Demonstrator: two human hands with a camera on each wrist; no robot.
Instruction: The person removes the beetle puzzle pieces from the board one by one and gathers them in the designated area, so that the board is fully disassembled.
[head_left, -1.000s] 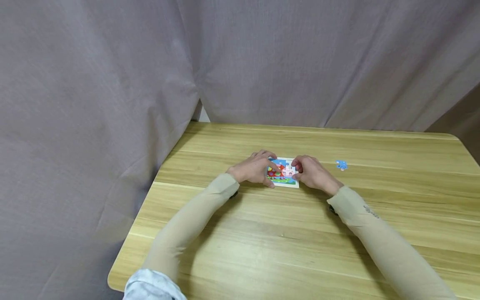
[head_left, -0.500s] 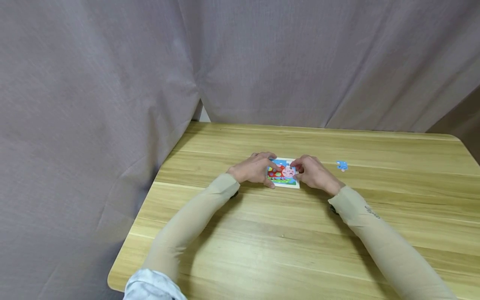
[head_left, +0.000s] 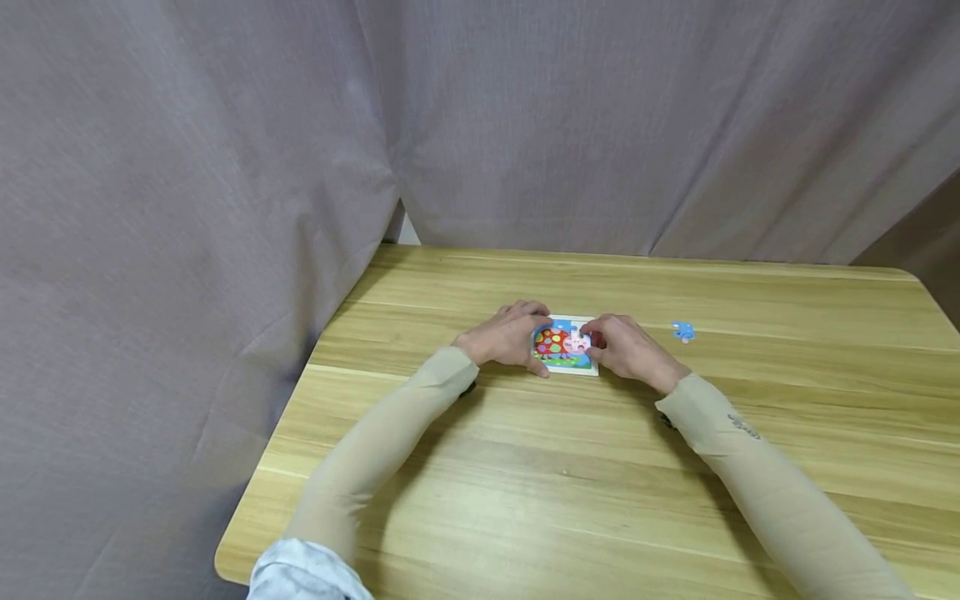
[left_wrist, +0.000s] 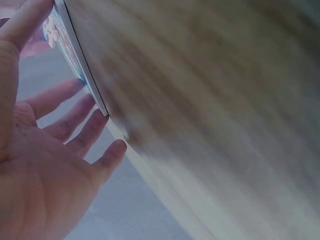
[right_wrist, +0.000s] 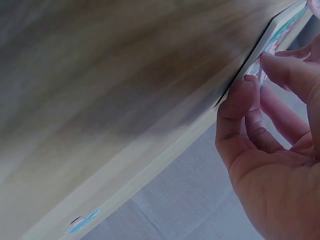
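Observation:
In the head view a small jigsaw puzzle [head_left: 556,343] lies in a white-edged tray, showing a red spotted figure on blue and green. My left hand [head_left: 507,335] spans its left side, thumb near the front edge and fingers at the back edge. In the left wrist view those fingers [left_wrist: 92,125] are fairly straight and touch the tray's corner. Over the tray's right side my right hand [head_left: 628,348] pinches a pink puzzle piece [left_wrist: 51,32] between thumb and fingertips. The right fingers partly hide the right part of the puzzle.
A loose blue puzzle piece [head_left: 682,332] lies on the wooden table [head_left: 562,500], right of my right hand. Grey curtains [head_left: 525,125] hang behind the table and along its left side.
My left index finger has drawn back from the puzzle's middle, uncovering more of the red figure. The pink piece has shifted slightly in my right fingers. The loose blue piece stays in place.

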